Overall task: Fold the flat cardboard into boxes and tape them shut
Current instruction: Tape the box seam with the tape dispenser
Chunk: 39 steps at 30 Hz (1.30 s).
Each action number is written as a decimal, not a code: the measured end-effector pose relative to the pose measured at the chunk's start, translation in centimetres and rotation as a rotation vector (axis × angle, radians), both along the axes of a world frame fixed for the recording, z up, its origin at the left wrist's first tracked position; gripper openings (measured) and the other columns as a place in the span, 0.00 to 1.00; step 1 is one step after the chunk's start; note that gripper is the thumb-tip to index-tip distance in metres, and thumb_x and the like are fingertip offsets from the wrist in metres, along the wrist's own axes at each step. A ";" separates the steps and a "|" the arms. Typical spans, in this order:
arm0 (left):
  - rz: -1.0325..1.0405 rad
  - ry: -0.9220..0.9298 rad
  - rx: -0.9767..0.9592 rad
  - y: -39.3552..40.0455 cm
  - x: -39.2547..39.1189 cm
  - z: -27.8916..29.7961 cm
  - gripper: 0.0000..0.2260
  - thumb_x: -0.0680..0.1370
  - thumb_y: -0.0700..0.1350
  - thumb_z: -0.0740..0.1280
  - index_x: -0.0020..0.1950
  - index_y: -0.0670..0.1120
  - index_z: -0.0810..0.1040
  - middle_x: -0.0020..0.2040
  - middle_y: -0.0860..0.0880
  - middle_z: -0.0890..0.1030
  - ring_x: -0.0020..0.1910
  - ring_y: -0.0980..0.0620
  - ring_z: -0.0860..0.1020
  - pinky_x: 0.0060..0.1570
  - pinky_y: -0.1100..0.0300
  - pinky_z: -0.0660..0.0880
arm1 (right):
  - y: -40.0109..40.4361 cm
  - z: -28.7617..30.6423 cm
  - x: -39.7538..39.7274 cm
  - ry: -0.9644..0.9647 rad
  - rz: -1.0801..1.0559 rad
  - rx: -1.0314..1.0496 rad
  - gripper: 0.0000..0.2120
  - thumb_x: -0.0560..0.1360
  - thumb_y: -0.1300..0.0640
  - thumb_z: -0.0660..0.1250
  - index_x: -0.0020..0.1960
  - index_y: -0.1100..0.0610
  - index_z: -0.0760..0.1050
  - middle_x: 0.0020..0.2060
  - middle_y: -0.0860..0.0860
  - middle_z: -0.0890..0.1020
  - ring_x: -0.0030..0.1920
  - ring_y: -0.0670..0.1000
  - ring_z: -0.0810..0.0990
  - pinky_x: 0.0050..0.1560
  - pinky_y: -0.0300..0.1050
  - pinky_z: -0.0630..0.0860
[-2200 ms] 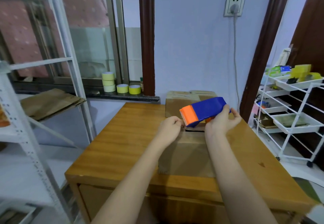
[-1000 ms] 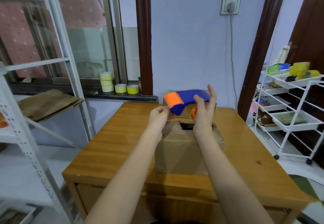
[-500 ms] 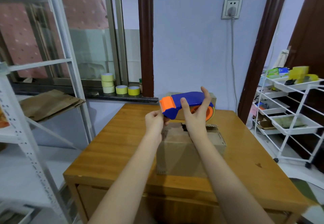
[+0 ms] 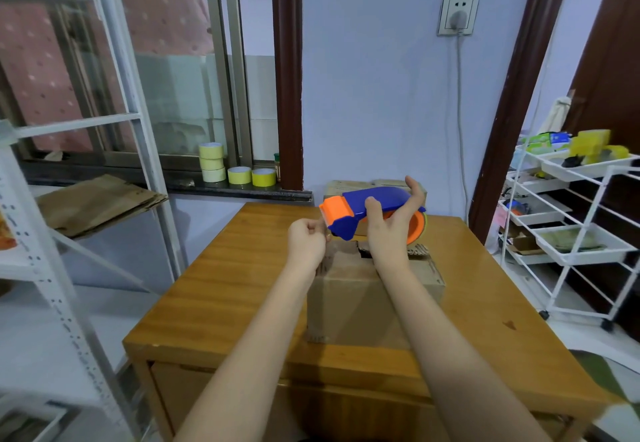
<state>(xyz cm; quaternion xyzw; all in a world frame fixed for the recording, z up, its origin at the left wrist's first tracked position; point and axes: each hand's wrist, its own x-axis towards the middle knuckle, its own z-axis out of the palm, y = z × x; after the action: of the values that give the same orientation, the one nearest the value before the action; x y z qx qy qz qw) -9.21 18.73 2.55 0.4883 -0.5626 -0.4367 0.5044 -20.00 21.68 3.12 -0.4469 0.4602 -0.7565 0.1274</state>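
Above the box, tape dispenser in right hand

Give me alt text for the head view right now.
A person's right hand holds a blue and orange tape dispenser above a cardboard box on a wooden table, while the left hand pinches at its orange front end. The box's top flaps are not fully closed.

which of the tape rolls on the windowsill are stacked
The paler rolls at the left, piled in one column. The two brighter yellow rolls to their right sit singly, side by side on the sill.
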 end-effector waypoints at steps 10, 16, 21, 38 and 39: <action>0.018 -0.064 -0.031 -0.8 3.9 -0.4 0.13 0.82 0.46 0.61 0.39 0.42 0.73 0.30 0.49 0.71 0.25 0.53 0.68 0.28 0.61 0.68 | 0.1 -0.2 0.6 0.036 0.037 0.054 0.35 0.76 0.64 0.66 0.75 0.53 0.49 0.46 0.45 0.72 0.41 0.38 0.76 0.43 0.28 0.74; -0.008 0.066 0.038 -0.6 4.2 -0.7 0.10 0.82 0.44 0.60 0.47 0.39 0.74 0.32 0.46 0.72 0.22 0.57 0.74 0.25 0.61 0.77 | 0.6 0.1 0.8 0.058 0.004 0.062 0.39 0.74 0.66 0.69 0.75 0.55 0.49 0.46 0.39 0.68 0.42 0.33 0.75 0.43 0.25 0.73; -0.009 0.277 0.132 -0.2 3.5 -1.4 0.09 0.82 0.43 0.60 0.49 0.38 0.74 0.30 0.46 0.75 0.26 0.53 0.76 0.24 0.63 0.76 | 0.1 0.0 0.7 0.069 -0.010 0.078 0.46 0.69 0.61 0.74 0.75 0.49 0.47 0.50 0.47 0.74 0.48 0.42 0.78 0.48 0.30 0.75; -0.019 -0.008 0.054 -1.9 4.0 -2.7 0.12 0.83 0.46 0.59 0.47 0.39 0.72 0.37 0.44 0.76 0.29 0.53 0.75 0.21 0.66 0.71 | 1.6 -0.7 0.9 0.193 -0.033 0.164 0.43 0.70 0.63 0.73 0.74 0.54 0.48 0.54 0.46 0.71 0.51 0.46 0.76 0.42 0.25 0.73; -0.028 -0.007 0.067 -1.9 4.1 -2.7 0.12 0.83 0.46 0.59 0.47 0.39 0.72 0.38 0.43 0.76 0.29 0.53 0.76 0.21 0.66 0.72 | 1.6 -0.7 1.1 0.226 -0.049 0.177 0.43 0.70 0.62 0.73 0.74 0.52 0.48 0.52 0.40 0.69 0.50 0.46 0.77 0.46 0.30 0.76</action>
<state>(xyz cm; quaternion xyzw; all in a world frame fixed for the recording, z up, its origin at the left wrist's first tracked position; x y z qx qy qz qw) -5.06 16.79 -0.14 0.4984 -0.5563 -0.4605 0.4796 -18.89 23.31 2.42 -0.5047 0.5476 -0.6606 0.0951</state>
